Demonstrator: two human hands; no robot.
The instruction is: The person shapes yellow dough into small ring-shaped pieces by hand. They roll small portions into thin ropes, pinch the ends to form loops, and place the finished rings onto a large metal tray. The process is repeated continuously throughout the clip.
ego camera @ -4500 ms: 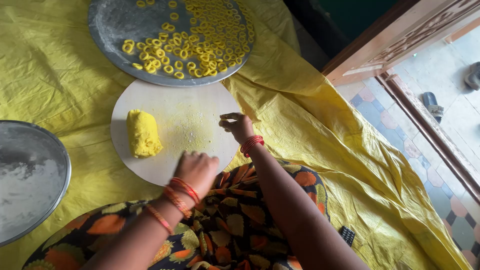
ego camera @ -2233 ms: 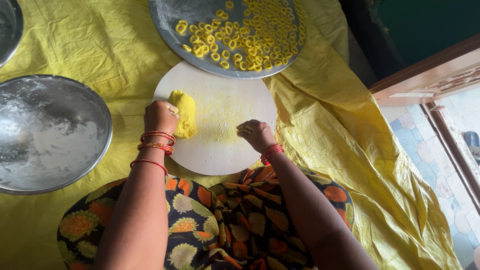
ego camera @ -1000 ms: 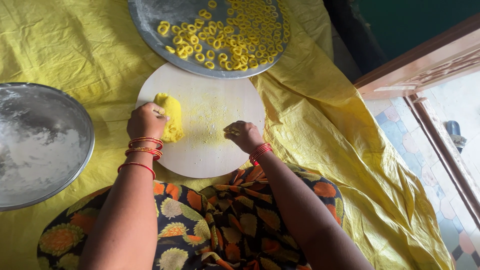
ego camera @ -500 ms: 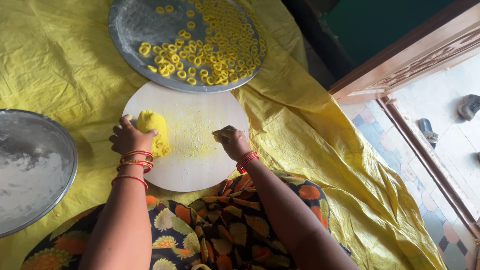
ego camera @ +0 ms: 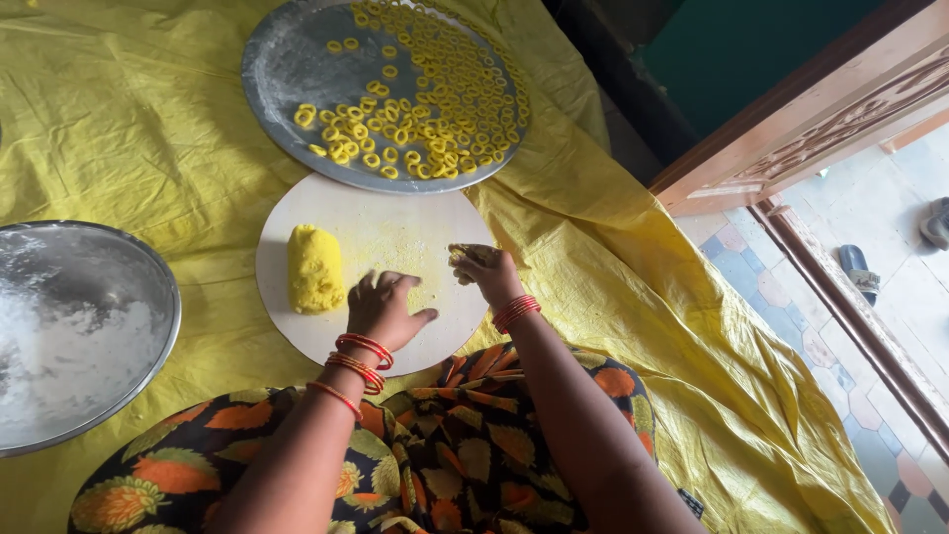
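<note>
On the round pale board point(ego camera: 395, 222), the left hand point(ego camera: 384, 309) is lying flat with fingers spread, beside a lumpy yellow dough block point(ego camera: 314, 268). The right hand point(ego camera: 482, 272) is pinching a small dough bit point(ego camera: 462, 254) near a metal tray point(ego camera: 287, 69) of little rings point(ego camera: 435, 109).

Hands: two, left hand point(ego camera: 384, 309) and right hand point(ego camera: 484, 271)
Round boards: one, white board point(ego camera: 326, 203)
Dough lumps: one, yellow lump point(ego camera: 314, 268)
Metal trays: two, ring tray point(ego camera: 287, 69) and floured tray point(ego camera: 109, 287)
Dough rings point(ego camera: 435, 89): too many to count, well over fifty
Yellow sheets: one, sheet point(ego camera: 129, 129)
Bangles point(ego camera: 362, 358): several red ones on each wrist
Sandals point(ego camera: 860, 269): two outside the door
</note>
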